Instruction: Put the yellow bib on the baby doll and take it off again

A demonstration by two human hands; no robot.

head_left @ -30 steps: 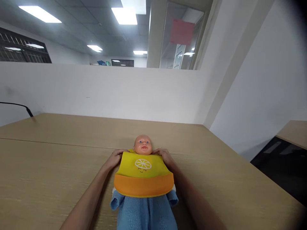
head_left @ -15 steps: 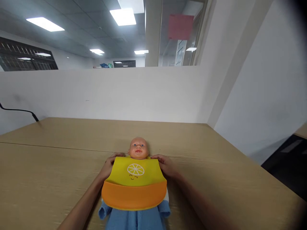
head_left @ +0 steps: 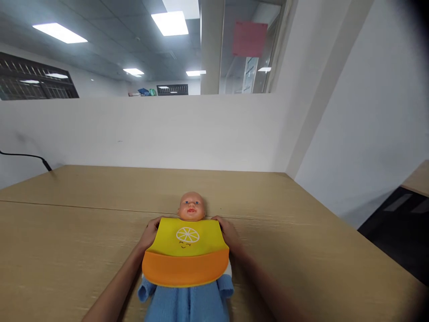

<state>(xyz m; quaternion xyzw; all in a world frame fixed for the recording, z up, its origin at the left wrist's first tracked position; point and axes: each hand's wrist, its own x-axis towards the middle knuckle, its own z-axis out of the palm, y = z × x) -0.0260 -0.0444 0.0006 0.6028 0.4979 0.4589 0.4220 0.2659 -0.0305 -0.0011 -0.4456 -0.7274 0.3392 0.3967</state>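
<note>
A baby doll point(head_left: 191, 206) lies on its back on the table, head away from me, in blue clothes point(head_left: 187, 305). Over its chest is a yellow bib point(head_left: 167, 241) with a white citrus slice and a smiling face. An orange catch pocket point(head_left: 185, 270) runs along the bib's lower edge. My left hand point(head_left: 150, 232) grips the bib's upper left edge, its fingertips hidden behind it. At the upper right edge, my right hand point(head_left: 229, 231) holds the bib in the same way. The doll's neck is mostly covered.
The wooden table point(head_left: 83, 232) has a seam across it and meets a white wall point(head_left: 201, 129) at the back. A black cable point(head_left: 33, 155) comes in at the far left. At the right stands a dark object point(head_left: 395, 228) beyond the table edge. A pink sheet point(head_left: 250, 39) hangs on the window.
The bib has shifted slightly up toward the doll's head, and more of the blue clothes shows below it. My hands have stayed at its upper edges. The view has turned slightly right.
</note>
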